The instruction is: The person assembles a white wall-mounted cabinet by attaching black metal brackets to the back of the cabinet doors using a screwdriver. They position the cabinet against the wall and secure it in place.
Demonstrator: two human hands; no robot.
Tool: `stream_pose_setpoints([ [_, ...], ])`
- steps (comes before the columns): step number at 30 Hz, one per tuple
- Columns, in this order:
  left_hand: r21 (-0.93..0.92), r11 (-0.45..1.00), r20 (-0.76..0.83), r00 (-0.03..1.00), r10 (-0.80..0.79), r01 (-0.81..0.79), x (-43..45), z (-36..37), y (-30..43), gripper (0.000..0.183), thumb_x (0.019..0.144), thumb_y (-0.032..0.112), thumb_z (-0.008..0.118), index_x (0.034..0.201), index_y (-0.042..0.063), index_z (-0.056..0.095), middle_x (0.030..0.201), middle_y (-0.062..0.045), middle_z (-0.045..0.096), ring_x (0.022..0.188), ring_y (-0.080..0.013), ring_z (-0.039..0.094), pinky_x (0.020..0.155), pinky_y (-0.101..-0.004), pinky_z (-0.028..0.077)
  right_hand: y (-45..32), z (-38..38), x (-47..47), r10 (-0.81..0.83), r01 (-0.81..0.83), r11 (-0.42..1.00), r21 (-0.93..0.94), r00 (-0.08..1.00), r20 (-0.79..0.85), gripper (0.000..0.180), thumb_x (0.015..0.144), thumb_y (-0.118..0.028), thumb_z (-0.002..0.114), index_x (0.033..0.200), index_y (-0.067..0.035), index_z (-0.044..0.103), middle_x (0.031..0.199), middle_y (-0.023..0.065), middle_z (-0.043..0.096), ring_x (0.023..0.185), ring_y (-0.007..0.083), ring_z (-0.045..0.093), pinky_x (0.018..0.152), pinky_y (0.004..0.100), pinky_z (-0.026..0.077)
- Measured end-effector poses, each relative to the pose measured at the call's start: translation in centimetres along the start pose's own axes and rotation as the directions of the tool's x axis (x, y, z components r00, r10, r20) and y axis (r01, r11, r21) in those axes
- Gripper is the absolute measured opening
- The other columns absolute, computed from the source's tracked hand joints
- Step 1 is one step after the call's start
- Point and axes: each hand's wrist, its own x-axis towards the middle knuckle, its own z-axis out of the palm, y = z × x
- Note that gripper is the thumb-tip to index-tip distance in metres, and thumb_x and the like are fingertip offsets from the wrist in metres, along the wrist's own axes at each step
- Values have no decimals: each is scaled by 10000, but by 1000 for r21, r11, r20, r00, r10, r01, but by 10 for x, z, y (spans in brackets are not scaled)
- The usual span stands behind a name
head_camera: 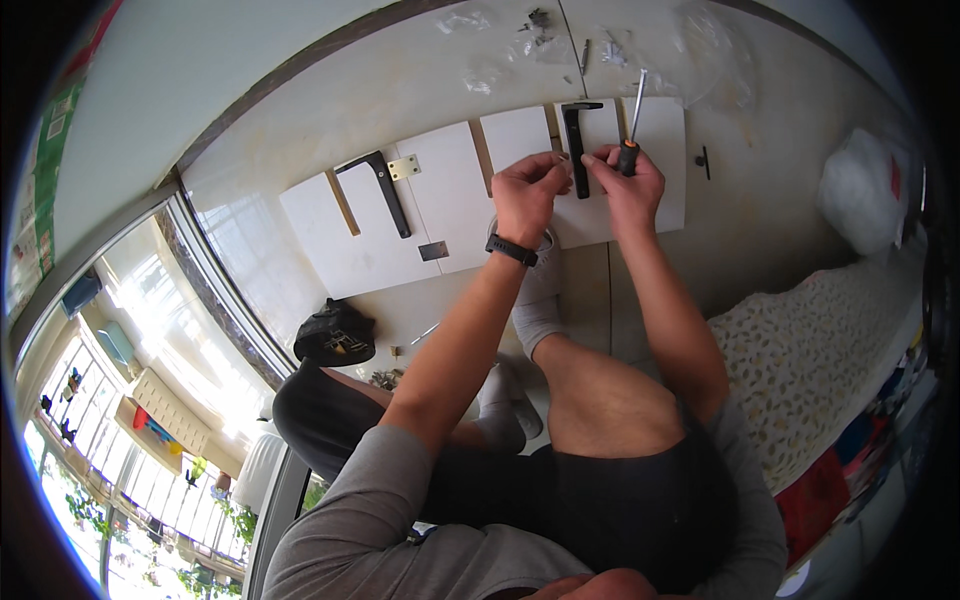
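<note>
A screwdriver (pixel 629 159) with a black and orange handle is held in my right hand (pixel 637 191), its shaft pointing away from me. The thumb and forefinger of that hand reach to the side of a black L-shaped bracket (pixel 575 142) on a white board (pixel 525 131). On the bracket's other side is my left hand (pixel 523 191), fingertips drawn together; whether a small part sits between them cannot be made out. Further left on the boards lies a second black L-shaped bracket (pixel 392 196), near a brass-coloured metal plate (pixel 403 166) and a grey metal plate (pixel 433 250).
Beyond the boards, clear plastic bags (pixel 536 49) and small hardware (pixel 613 51) lie on the tiled floor. A black bag (pixel 335 332) rests near my left knee. To the right are a white plastic bag (pixel 859 191) and a patterned cloth (pixel 806 367). My slippered foot (pixel 541 274) touches the boards' near edge.
</note>
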Motion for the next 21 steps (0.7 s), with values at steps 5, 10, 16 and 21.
stream_pose_setpoints([
  [5,-228,923,111,950,-291,310,-7,8,-8,165,984,89,747,1091,-32,780,949,-97,786,776,-146,730,749,-296,618,-21,-18,-21,189,-203,977,65,967,173,171,852,-11,863,947,-32,723,831,23,705,650,76,566,582,249,430],
  [10,-344,809,305,872,-384,477,-2,9,-14,205,1042,174,670,1165,19,723,1106,-84,752,1018,-194,707,952,-365,566,-18,-35,-19,146,-153,988,20,970,193,221,873,-40,858,1068,-2,763,821,2,683,659,82,570,585,263,430],
  [16,-577,677,387,883,-266,457,9,8,-26,196,1086,185,610,1210,42,658,1220,-85,715,1125,-219,688,1052,-399,537,-41,-38,-50,193,-173,978,-117,963,189,289,986,-103,785,1244,20,743,813,-23,633,647,56,547,558,233,408],
  [21,-586,664,380,881,-281,465,9,12,-11,222,1119,214,578,1246,37,620,1249,-98,713,1157,-233,691,1071,-386,558,-59,-60,-87,234,-179,952,-248,948,215,376,1049,-150,725,1389,4,691,815,-23,621,618,40,511,533,223,391],
])
